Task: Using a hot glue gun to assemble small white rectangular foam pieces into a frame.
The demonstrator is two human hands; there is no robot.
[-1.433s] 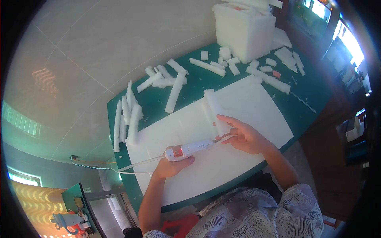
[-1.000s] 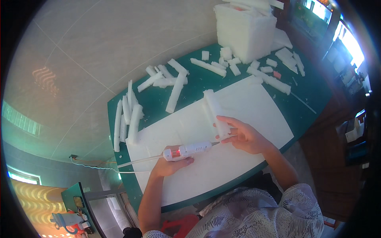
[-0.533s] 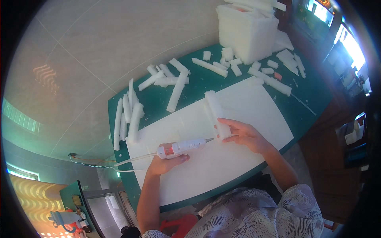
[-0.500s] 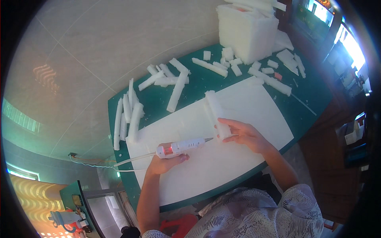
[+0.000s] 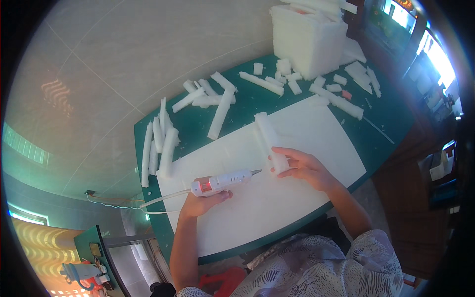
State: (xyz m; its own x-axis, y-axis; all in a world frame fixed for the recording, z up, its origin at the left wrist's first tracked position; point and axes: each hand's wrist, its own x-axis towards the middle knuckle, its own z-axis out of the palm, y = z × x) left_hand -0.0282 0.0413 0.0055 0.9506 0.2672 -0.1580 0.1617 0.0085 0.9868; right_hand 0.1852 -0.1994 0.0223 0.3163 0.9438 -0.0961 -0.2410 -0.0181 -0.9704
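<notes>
My left hand (image 5: 202, 202) is closed round a white hot glue gun (image 5: 227, 180), whose metal nozzle points right and a reddish glow shows in its body. A white cord trails from its back to the left. My right hand (image 5: 308, 170) grips the near end of a long white foam strip (image 5: 268, 136) between thumb and fingers. That strip lies on or just above a large white sheet (image 5: 237, 227), slanting away from me. A short gap separates the nozzle from the strip's near end.
Loose foam strips (image 5: 169, 153) lie at the left of the green table (image 5: 237, 123), with more at its far side (image 5: 221, 114). Small foam scraps (image 5: 284, 67) and a big white foam block (image 5: 309, 44) stand at the far right. A thin stick (image 5: 378, 129) lies at the right.
The glue gun in my left hand has shifted slightly left and up, its nozzle a little farther from the foam strip. My right hand and the strip have barely moved.
</notes>
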